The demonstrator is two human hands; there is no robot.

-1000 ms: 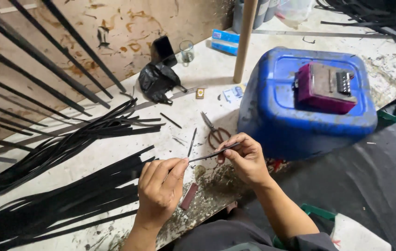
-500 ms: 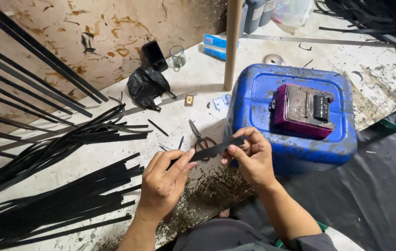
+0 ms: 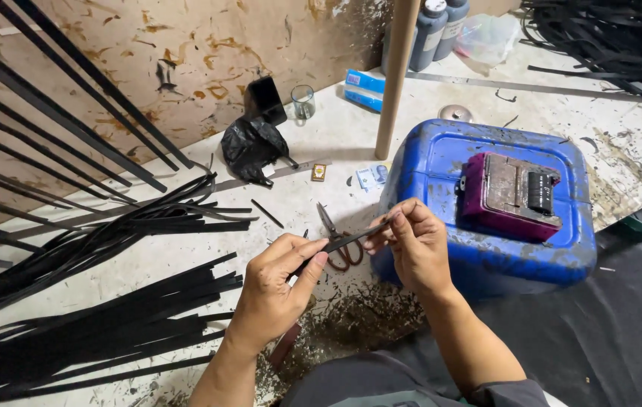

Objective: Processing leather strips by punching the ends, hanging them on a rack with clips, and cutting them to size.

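Far left: loose bundles of long flat black strips (image 3: 102,332) lie fanned across the pale, stained worktable (image 3: 313,143), well apart from my hands.

My left hand (image 3: 276,290) is next. Thumb and forefinger are pinched together on the near end of one short narrow black strip (image 3: 351,236); the other fingers are curled under. The strip is up in the air between both hands, tilted slightly upward to the right, above the table edge and the patch of dark trimmings (image 3: 351,324) there.

Just behind the strip, flat on the table: small scissors with reddish-brown loop handles (image 3: 338,241), blades closed as far as I can tell. Not touching either hand.

My right hand (image 3: 411,245) has its fingertips closed on the far end of the strip, thumb underneath, right in front of the blue plastic jerrycan lying on its side (image 3: 487,256), which has a purple boxy hand tool (image 3: 509,194) on top.

To do this well, I judge:
- Keep both pinches near the strip's ends so the middle stays visible and taut, no sag or twist.
- Hold the flat face up toward me; light falls better on it that way.
- Grip with the pads, not the nails. The strip looks thin and would likely kink.
- Keep elbows in: the jerrycan is close to my right knuckles.
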